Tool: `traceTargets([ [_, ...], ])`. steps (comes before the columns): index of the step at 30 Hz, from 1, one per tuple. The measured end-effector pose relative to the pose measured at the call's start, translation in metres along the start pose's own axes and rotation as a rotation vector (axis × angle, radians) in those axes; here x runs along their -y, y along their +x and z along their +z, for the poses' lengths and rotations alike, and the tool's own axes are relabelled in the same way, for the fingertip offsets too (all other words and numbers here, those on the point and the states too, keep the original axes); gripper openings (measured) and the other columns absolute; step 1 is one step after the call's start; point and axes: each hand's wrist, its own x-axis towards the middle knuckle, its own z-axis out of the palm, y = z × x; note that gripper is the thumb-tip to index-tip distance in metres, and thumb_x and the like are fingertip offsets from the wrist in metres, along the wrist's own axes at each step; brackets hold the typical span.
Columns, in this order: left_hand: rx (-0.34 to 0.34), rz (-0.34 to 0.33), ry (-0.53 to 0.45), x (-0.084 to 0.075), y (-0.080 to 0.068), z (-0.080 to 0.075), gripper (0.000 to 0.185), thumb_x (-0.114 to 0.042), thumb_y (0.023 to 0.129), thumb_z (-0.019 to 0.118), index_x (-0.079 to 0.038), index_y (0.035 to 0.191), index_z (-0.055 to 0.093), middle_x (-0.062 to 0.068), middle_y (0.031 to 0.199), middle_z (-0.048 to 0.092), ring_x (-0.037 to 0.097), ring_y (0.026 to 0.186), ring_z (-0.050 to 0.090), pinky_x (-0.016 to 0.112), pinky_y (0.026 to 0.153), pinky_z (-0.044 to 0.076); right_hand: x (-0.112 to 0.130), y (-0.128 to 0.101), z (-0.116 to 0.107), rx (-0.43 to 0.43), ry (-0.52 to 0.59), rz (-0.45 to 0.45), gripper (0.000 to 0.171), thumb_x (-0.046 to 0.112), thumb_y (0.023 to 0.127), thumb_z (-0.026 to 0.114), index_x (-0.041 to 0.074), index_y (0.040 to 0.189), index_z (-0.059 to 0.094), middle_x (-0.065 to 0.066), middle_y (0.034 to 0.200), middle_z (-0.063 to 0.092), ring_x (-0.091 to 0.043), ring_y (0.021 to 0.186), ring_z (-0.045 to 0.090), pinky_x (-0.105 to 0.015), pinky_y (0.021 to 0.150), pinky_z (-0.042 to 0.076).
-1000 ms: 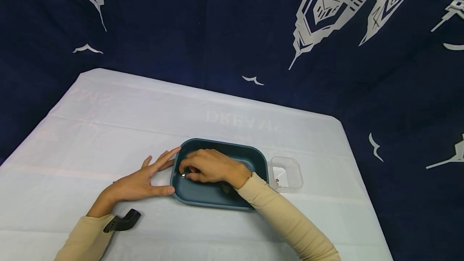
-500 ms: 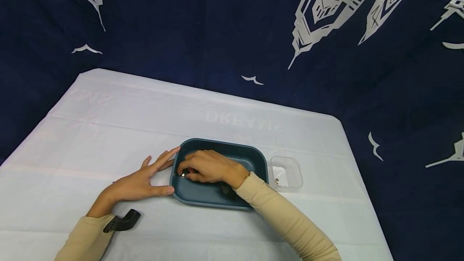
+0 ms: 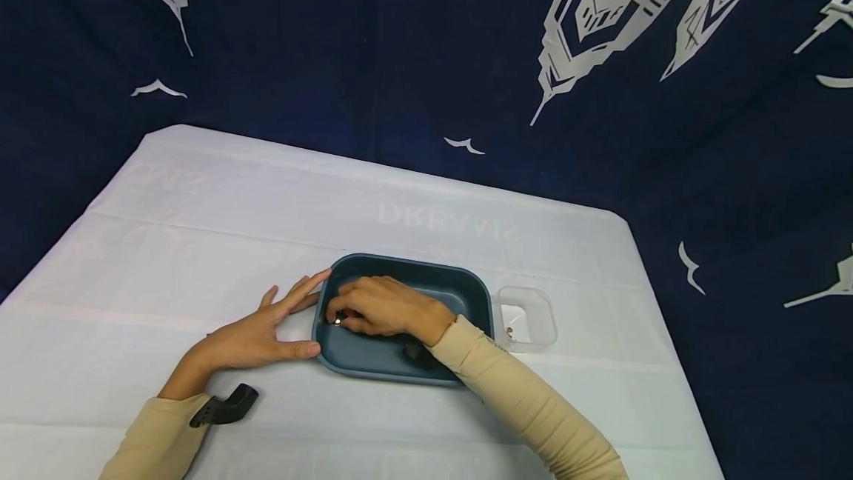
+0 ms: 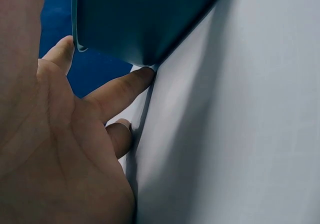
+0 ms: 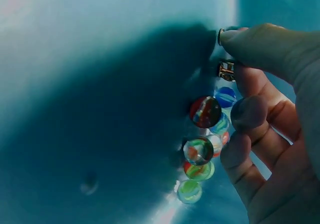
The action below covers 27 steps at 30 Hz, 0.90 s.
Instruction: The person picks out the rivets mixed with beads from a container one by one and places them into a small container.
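A dark teal tray (image 3: 476, 298) lies on the white table (image 3: 200, 243). My right hand (image 3: 343, 317) reaches into its left end, fingers curled, and pinches a small metal piece (image 3: 338, 321). In the right wrist view the right hand (image 5: 235, 76) holds the metal piece (image 5: 226, 70) between thumb and fingers, just above several glass marbles (image 5: 205, 111) clustered on the tray floor (image 5: 100, 109). My left hand (image 3: 300, 313) lies flat on the table, its straight fingers touching the tray's left rim. The left wrist view shows the left hand (image 4: 95, 91) against the tray (image 4: 140, 19).
A small clear plastic box (image 3: 540, 317) stands against the tray's right side with a tiny item inside. A dark blue curtain (image 3: 400, 43) with white prints hangs behind the table. A black wrist mount (image 3: 223, 406) sits by my left sleeve.
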Motion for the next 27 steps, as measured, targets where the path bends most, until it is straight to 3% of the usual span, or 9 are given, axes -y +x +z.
traceTargets([
  [27, -0.010, 0.019, 0.018, 0.0005, -0.0001, -0.0001, 0.100, -0.033, 0.089, 0.078, -0.035, 0.162, 0.009, 0.019, 0.161, 0.032, 0.044, 0.146, 0.034, 0.073, 0.113, -0.015, 0.0005, -0.0014, -0.0018, 0.010, -0.028, 0.018, 0.011, 0.021, 0.098, 0.067, 0.020, 0.108, 0.071, 0.010, 0.088, 0.060, 0.000, 0.073, 0.052, -0.011, 0.062, 0.042],
])
